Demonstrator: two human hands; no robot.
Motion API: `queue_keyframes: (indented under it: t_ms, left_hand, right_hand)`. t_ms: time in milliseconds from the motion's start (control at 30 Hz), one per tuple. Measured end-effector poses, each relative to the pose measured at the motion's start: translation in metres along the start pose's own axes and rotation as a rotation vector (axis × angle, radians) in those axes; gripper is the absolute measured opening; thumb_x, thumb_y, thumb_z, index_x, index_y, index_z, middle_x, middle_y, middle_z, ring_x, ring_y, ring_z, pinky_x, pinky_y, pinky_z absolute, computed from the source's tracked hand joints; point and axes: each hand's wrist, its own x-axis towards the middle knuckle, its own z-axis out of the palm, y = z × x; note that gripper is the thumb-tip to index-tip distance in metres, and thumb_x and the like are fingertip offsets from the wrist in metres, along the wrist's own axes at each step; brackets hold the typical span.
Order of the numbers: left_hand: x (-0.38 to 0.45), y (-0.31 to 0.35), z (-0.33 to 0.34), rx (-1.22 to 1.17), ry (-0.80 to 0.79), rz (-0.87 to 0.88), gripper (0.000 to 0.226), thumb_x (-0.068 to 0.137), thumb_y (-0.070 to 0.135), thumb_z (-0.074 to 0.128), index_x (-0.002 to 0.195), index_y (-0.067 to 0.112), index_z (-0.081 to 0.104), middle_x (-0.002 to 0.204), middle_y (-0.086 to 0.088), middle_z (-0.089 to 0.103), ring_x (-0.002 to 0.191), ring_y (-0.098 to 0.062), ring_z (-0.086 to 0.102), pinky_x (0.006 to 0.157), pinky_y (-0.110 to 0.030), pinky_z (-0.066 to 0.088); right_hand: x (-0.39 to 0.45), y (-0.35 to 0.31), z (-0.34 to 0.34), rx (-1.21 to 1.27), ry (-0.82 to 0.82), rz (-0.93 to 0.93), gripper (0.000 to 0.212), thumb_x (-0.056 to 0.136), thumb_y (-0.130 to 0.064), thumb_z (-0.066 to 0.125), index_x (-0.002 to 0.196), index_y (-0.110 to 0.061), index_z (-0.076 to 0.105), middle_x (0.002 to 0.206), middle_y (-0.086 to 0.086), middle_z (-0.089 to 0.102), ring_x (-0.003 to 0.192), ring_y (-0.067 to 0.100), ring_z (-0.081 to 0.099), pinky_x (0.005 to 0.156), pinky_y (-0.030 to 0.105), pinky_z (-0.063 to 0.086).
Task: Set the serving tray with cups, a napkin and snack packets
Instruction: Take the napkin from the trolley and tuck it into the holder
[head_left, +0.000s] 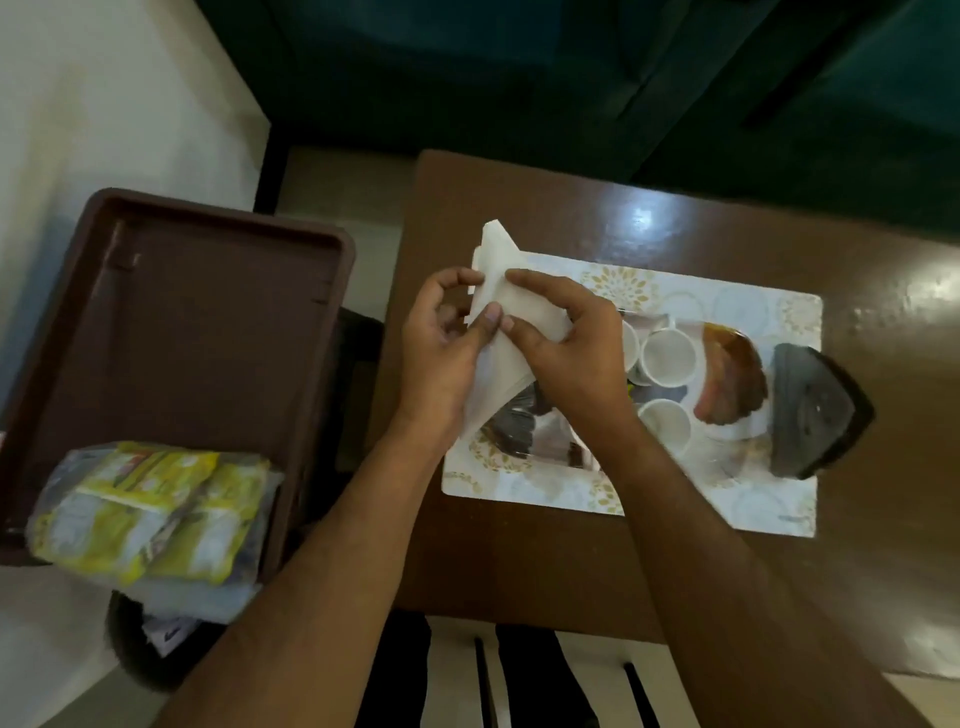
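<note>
— Two hands are gripping the white napkin (511, 312), right?
— Yes. The left hand (441, 343) and right hand (566, 338) are pinching its folds above the patterned tray (769, 499) on the brown table (519, 561).
— And the cups?
— White cups (668, 358) are sitting on that tray; yellow snack packets (150, 514) are lying on the brown tray (208, 322) at left.
</note>
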Motion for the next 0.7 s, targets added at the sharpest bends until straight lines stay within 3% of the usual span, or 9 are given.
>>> queue_keyframes:
  t_ms: [133,233,300,433,567,700]
  left_hand:
    - [-0.015,-0.010,0.054,0.049,-0.060,0.010,0.049,0.100,0.014,0.069,0.140,0.036,0.051,0.127,0.003,0.073,0.112,-0.020,0.074,0.091,-0.046,0.065]
    - [-0.026,-0.022,0.093,0.062,-0.082,-0.031,0.046,0.105,0.013,0.061,0.142,0.038,0.049,0.125,0.008,0.073,0.117,-0.017,0.070,0.095,-0.043,0.063]
    - [-0.034,-0.029,0.117,0.072,-0.103,-0.074,0.042,0.107,0.015,0.057,0.140,0.039,0.049,0.122,0.019,0.074,0.117,-0.010,0.069,0.091,-0.034,0.062]
    - [-0.052,-0.041,0.164,0.047,-0.173,-0.143,0.040,0.108,0.010,0.053,0.135,0.039,0.050,0.130,0.011,0.072,0.121,-0.017,0.068,0.095,-0.039,0.061]
    - [-0.069,-0.047,0.208,0.027,-0.218,-0.162,0.039,0.106,0.005,0.056,0.137,0.029,0.050,0.134,-0.002,0.070,0.123,-0.023,0.068,0.102,-0.042,0.057]
    - [-0.085,-0.054,0.242,0.048,-0.283,-0.175,0.039,0.105,0.006,0.059,0.138,0.023,0.050,0.136,-0.002,0.068,0.122,-0.018,0.068,0.097,-0.030,0.059]
  right_hand:
    - [-0.006,0.021,-0.049,-0.034,0.091,0.023,0.041,0.087,-0.012,0.080,0.128,-0.017,0.072,0.129,-0.002,0.072,0.116,0.008,0.062,0.107,0.035,0.055]
    - [-0.010,0.039,-0.086,-0.087,0.154,0.017,0.044,0.085,-0.009,0.081,0.127,-0.017,0.072,0.127,-0.006,0.070,0.110,-0.003,0.057,0.098,0.007,0.048]
    - [-0.013,0.050,-0.108,-0.122,0.163,0.024,0.048,0.083,-0.010,0.082,0.129,-0.019,0.071,0.128,-0.003,0.071,0.110,-0.001,0.056,0.092,0.002,0.043]
    - [-0.018,0.067,-0.147,-0.202,0.171,0.054,0.053,0.082,-0.006,0.081,0.132,-0.017,0.069,0.130,0.002,0.070,0.119,0.016,0.062,0.099,0.020,0.045]
    - [-0.020,0.079,-0.189,-0.315,0.191,0.070,0.056,0.081,-0.002,0.078,0.135,-0.013,0.068,0.131,0.006,0.069,0.123,0.023,0.062,0.100,0.024,0.046]
    - [-0.021,0.089,-0.226,-0.415,0.206,0.110,0.059,0.082,-0.003,0.078,0.138,-0.015,0.065,0.137,0.007,0.066,0.126,0.028,0.062,0.107,0.042,0.053]
